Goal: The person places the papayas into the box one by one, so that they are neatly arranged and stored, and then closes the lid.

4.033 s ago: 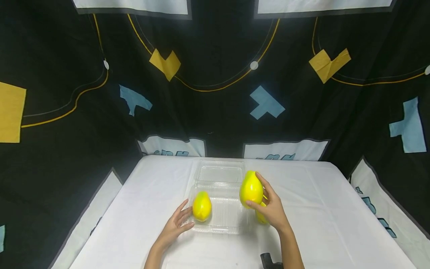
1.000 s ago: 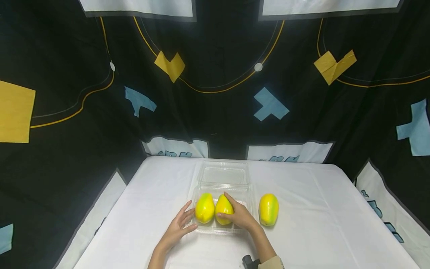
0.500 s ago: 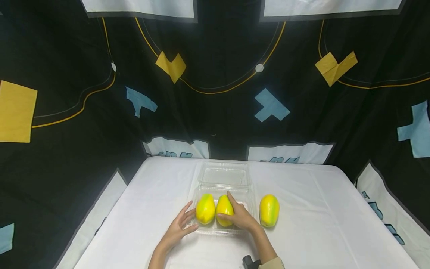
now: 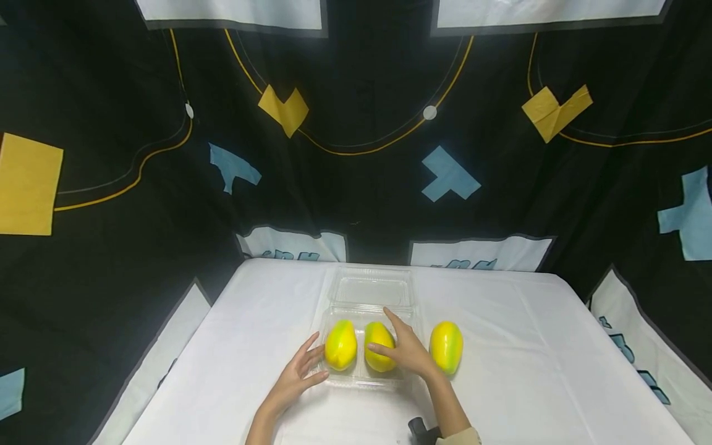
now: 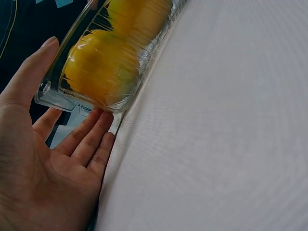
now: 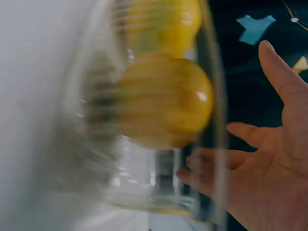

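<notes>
Two yellow-green fruits lie side by side in a clear plastic box, a left fruit (image 4: 341,346) and a right fruit (image 4: 379,347). The box (image 4: 363,379) stands with its lid (image 4: 371,290) folded back. My left hand (image 4: 296,378) is at the box's left side, fingertips against its wall in the left wrist view. My right hand (image 4: 408,353), fingers spread, is over the box's right part beside the right fruit; the right wrist view shows a gap between palm and fruit (image 6: 163,103). A third fruit (image 4: 445,347) lies on the cloth right of the box.
A white cloth covers the table (image 4: 517,371). A dark object (image 4: 423,431) shows beside my right wrist near the lower edge. Behind the table hangs a black curtain (image 4: 356,185) with yellow and blue shapes.
The right fruit has come into the box beside the left one. My right hand has since let go of it and moved slightly right. My left hand has stayed at the box's side.
</notes>
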The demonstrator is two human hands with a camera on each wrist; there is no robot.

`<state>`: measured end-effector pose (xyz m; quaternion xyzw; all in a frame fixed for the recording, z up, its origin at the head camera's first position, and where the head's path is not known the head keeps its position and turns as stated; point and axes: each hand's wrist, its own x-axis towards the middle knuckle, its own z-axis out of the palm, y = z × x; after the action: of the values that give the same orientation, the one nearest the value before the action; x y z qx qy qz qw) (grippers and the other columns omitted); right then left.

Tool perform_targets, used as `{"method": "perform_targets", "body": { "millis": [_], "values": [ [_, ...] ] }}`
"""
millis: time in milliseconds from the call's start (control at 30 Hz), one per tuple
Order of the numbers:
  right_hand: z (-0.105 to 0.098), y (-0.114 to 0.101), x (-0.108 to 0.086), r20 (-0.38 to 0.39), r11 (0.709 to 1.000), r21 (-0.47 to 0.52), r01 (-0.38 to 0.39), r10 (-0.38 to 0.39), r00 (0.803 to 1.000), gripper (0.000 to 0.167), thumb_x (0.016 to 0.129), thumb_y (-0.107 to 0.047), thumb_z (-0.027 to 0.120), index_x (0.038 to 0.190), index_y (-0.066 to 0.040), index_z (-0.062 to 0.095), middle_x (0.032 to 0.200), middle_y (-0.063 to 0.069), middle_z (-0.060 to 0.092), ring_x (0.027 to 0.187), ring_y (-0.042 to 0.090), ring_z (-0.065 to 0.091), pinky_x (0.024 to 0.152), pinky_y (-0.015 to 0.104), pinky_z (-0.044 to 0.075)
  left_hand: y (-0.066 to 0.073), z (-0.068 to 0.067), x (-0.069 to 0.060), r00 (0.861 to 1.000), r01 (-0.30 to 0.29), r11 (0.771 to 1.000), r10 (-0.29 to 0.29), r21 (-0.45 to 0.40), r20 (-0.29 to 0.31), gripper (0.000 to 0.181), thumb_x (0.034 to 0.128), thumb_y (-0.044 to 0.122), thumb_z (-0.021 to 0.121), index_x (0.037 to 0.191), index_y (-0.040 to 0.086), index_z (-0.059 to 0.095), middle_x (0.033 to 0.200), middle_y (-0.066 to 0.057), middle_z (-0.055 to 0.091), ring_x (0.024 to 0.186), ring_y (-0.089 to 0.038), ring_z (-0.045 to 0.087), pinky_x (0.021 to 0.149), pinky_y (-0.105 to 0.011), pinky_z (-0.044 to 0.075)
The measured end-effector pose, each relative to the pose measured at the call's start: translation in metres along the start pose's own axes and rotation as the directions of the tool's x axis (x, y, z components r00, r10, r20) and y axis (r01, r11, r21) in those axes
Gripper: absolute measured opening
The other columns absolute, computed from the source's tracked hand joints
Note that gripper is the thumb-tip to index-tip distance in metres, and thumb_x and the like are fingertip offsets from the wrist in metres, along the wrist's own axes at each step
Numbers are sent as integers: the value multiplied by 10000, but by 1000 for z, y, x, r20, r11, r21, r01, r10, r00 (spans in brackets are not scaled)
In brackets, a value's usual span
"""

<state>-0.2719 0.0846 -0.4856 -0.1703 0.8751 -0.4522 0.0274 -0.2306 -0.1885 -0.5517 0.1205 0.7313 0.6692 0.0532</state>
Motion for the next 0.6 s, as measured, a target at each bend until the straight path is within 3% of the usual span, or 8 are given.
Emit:
{"method": "perform_targets", "body": {
  "millis": [167,333,467,600],
  "values": [
    [-19,-7,-6,-54,999,43,20,-17,998,804,779,-444,702,1439,-192,319,1448,115,346,1311,367,309,994,618,289,-1,0,0,1000,0,1000,0,1,1,804,833,122,677,1470,249,203,1424,-159,362,1308,-350,322,1044,-596,199],
    [-40,-9,-11,-134,992,118,53,-37,990,745,796,-393,706,1423,-216,345,1450,54,355,1314,304,327,1042,528,291,1,1,-1,1000,0,1000,0,3,-2,801,835,124,675,1470,248,202,1424,-163,362,1306,-349,327,1044,-584,216],
    [-53,-3,-13,-230,987,129,94,-62,971,755,805,-384,701,1430,-218,311,1443,93,356,1317,295,324,1064,475,280,2,0,-1,1000,0,1000,0,3,-1,786,841,113,666,1467,252,212,1423,-166,363,1304,-346,330,1043,-576,226],
    [-61,8,-15,-318,982,172,75,-17,948,838,803,-400,698,1459,-231,206,1450,143,322,1325,325,298,1074,480,256,0,0,-1,1000,-6,1000,6,-1,7,784,842,109,664,1466,253,212,1421,-171,361,1306,-355,322,1043,-583,218]
  ]
}}
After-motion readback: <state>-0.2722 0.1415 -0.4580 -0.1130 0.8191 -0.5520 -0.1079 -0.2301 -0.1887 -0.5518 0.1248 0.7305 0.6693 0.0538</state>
